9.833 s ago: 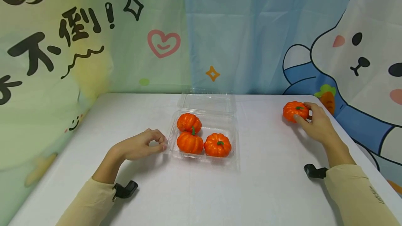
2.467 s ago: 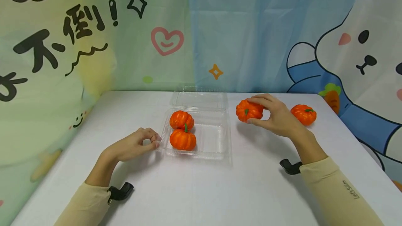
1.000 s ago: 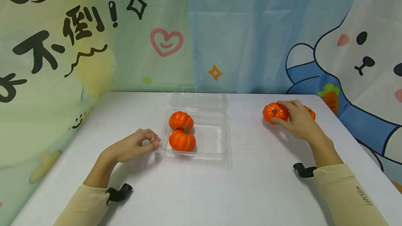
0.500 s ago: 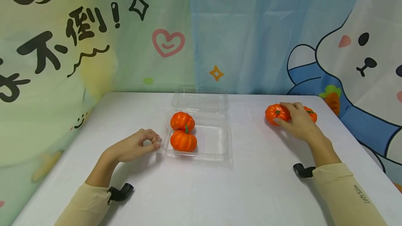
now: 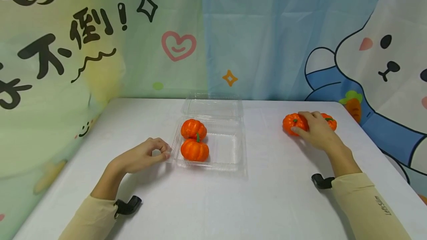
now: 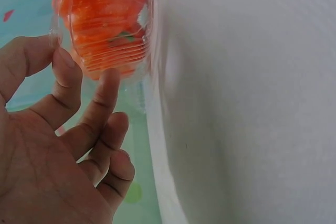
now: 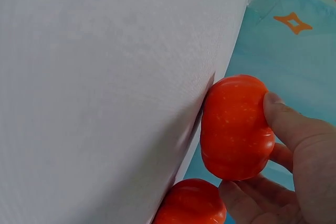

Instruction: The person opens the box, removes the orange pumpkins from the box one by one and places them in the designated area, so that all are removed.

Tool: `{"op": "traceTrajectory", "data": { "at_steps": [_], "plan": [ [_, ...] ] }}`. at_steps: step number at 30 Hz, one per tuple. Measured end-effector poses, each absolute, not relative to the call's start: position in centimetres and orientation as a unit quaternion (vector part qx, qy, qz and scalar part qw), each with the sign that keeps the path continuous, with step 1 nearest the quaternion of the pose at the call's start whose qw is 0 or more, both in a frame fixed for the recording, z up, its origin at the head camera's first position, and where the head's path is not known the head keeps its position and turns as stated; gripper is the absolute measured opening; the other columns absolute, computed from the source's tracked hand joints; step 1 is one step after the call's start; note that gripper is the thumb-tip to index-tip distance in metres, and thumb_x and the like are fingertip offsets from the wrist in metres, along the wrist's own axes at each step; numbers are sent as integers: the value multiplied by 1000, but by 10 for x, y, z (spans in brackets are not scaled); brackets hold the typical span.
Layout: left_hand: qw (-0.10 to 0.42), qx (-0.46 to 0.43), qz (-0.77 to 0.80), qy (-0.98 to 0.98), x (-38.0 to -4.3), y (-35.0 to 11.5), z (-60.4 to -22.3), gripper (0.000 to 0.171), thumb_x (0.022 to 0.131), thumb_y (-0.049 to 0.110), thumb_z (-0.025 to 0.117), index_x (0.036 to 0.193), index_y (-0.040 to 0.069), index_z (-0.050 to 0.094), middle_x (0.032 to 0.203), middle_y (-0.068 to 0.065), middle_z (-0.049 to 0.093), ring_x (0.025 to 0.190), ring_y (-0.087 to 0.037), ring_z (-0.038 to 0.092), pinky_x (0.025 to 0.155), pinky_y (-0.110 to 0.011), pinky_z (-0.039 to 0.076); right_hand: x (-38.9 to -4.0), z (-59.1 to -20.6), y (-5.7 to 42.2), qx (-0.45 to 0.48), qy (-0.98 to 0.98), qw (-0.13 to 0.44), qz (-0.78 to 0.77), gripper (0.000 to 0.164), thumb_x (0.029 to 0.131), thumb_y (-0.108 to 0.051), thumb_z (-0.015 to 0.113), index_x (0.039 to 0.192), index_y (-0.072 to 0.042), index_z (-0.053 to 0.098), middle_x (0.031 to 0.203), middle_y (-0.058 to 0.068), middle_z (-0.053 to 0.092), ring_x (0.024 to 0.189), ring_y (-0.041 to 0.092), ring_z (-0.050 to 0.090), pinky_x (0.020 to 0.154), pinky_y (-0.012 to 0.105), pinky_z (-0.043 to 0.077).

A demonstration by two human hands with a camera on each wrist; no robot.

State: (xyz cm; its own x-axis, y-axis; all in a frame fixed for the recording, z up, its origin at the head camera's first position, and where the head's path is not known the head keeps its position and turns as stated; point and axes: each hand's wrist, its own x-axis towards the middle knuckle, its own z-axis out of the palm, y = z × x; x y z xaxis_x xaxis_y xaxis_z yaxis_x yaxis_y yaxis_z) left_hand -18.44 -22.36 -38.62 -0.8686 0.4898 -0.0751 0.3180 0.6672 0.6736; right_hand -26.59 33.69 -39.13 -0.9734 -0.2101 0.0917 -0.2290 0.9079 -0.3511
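My right hand (image 5: 318,130) holds a small orange pumpkin (image 5: 295,123) between thumb and fingers, low at the table's right side. In the right wrist view the held pumpkin (image 7: 237,129) sits at the table surface. Just behind that hand lies another pumpkin (image 5: 330,121), partly hidden by it. At the left, my left hand (image 5: 143,155) pinches the rim of a clear plastic clamshell box (image 5: 227,147) with thumb and forefinger. Inside the box's left half are two pumpkins, a rear one (image 5: 193,129) and a front one (image 5: 195,150). The left wrist view shows the pinched rim (image 6: 55,32) close up.
The box's clear lid (image 5: 213,106) lies folded back toward the rear edge of the white table (image 5: 213,203). A printed cloth backdrop (image 5: 253,40) hangs right behind the table. Black wrist mounts (image 5: 130,205) stick out from both sleeves.
A pumpkin has left the box's right half; my right hand has carried it rightward and lowered it beside the other pumpkin on the table. My left hand keeps its pinch on the rim.
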Motion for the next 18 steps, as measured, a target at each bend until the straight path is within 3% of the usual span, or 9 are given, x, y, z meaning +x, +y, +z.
{"op": "traceTrajectory", "data": {
  "at_steps": [12, 18],
  "plan": [
    [121, 224, 339, 906, -183, -224, -387, 16, 102, 31, 60, 91, 21, 65, 127, -2, 64, 124, -29, 49, 101, -50, 40, -269, -389, 335, 102, -981, -1, 167, 66, 104, -32, 59, 152, 5, 32, 144, 41, 37, 130, 59, 38, 106, 77, 29],
    [125, 227, 340, 904, -184, -224, -386, 17, 102, 30, 59, 91, 20, 66, 127, -2, 65, 124, -30, 49, 100, -50, 41, -267, -390, 333, 117, -978, 15, 171, 62, 104, -24, 60, 151, 8, 34, 146, 39, 36, 135, 58, 34, 109, 76, 26]
  ]
}}
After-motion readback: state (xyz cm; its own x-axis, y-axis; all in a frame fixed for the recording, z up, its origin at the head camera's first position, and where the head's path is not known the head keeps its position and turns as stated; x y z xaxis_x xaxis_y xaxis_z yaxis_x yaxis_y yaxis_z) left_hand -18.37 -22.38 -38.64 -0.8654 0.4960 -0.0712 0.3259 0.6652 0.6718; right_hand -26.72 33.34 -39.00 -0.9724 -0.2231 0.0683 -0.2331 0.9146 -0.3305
